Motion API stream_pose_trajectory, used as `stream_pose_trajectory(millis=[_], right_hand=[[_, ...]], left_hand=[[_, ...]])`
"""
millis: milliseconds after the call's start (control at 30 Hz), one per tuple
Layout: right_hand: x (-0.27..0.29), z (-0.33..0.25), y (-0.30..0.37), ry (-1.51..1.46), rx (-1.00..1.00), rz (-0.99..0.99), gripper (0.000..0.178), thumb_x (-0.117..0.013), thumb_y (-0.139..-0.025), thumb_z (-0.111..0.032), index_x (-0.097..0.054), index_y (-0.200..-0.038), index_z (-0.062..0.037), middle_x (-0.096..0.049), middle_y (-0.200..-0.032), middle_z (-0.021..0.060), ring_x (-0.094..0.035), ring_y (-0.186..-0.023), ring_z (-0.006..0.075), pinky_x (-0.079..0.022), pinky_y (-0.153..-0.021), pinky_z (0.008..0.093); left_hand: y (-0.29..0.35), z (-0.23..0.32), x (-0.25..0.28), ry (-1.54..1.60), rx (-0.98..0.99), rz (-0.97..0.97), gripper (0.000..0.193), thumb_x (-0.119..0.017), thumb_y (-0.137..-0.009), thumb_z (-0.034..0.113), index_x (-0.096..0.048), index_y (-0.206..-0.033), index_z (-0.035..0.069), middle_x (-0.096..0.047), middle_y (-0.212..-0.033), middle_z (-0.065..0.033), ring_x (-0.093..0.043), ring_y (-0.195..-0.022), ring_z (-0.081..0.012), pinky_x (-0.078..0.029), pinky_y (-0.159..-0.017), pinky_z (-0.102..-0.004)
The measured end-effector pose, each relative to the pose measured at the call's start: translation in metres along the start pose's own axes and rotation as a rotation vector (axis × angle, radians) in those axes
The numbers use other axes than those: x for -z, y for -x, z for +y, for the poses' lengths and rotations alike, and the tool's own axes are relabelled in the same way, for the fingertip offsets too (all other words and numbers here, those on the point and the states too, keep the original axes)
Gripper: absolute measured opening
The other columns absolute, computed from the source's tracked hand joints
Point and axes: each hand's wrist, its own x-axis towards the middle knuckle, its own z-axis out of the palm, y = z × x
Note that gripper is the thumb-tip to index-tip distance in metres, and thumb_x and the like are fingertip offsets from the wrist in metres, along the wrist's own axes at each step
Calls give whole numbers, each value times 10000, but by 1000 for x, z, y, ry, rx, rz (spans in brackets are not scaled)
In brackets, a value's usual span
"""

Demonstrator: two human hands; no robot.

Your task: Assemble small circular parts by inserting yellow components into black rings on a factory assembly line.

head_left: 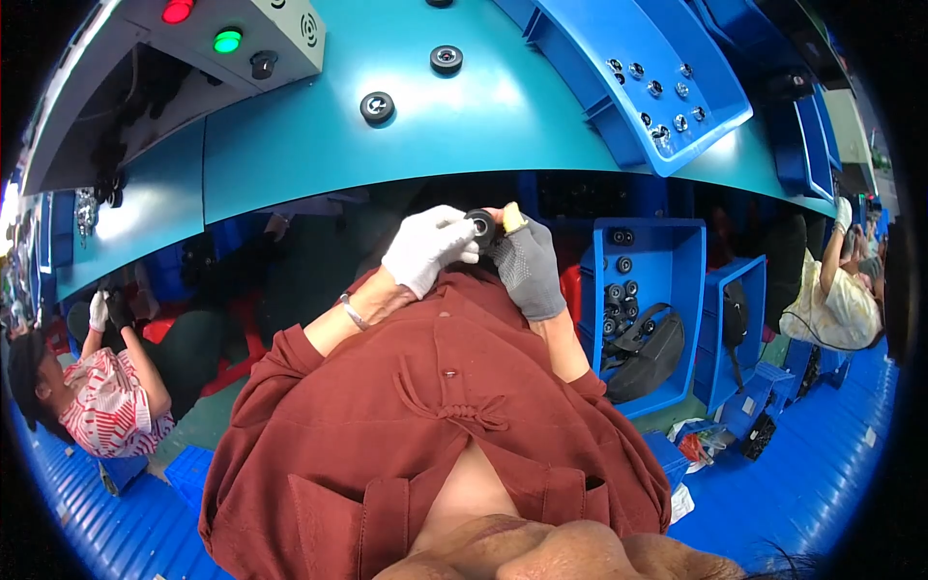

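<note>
1. Head view: your left hand [426, 249], in a white glove, is bent inward at chest height, its fingers curled and their tips against the left side of a black wheel [480, 228].
2. Your right hand [527, 266], in a grey glove with a yellow cover [513, 218] on one digit, grips the same wheel from the right, fingers bent.
3. Your forearms angle in toward each other, so the hands meet around the wheel in front of your shirt [435, 377], on your side of the bench [290, 159].
4. On the bench, two loose tyres [446, 60] lie apart, left of a blue tray [583, 72] with small shiny hubs [661, 132].
5. Near your right forearm, a blue box [667, 280] holds more wheels and a black bag [646, 367].
</note>
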Motion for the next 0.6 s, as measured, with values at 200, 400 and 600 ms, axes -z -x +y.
stream_pose_trajectory(millis=[200, 400, 600], right_hand=[[-4, -2, 6, 52, 64, -14, 330, -503, -1071, -221, -621, -1226, 45, -672, -1111, 84, -650, -967, 142, -528, -866, 273], [-3, -2, 7, 268, 75, 41, 222, -553, -1015, -78, -669, -1163, 39, -680, -1062, 40, -626, -947, 91, -510, -838, 235], [-4, -6, 8, 968, 726, -10, 256, -689, -865, 16, -716, -1118, -4, -644, -1028, 104, -642, -888, 206, -506, -762, 266]], left_hand=[[2, 1, -1, 156, 37, 6, 138, -651, -978, 100, -617, -1041, -18, -606, -947, -67, -628, -798, -160, -556, -740, -302], [0, -1, 6, -187, -33, -69, 179, -669, -967, 118, -623, -1087, -7, -647, -1030, -100, -651, -835, -169, -556, -772, -301], [2, -3, 0, 229, -2, -105, 345, -682, -956, 128, -604, -1261, -12, -646, -1098, -88, -647, -983, -181, -555, -876, -315]])
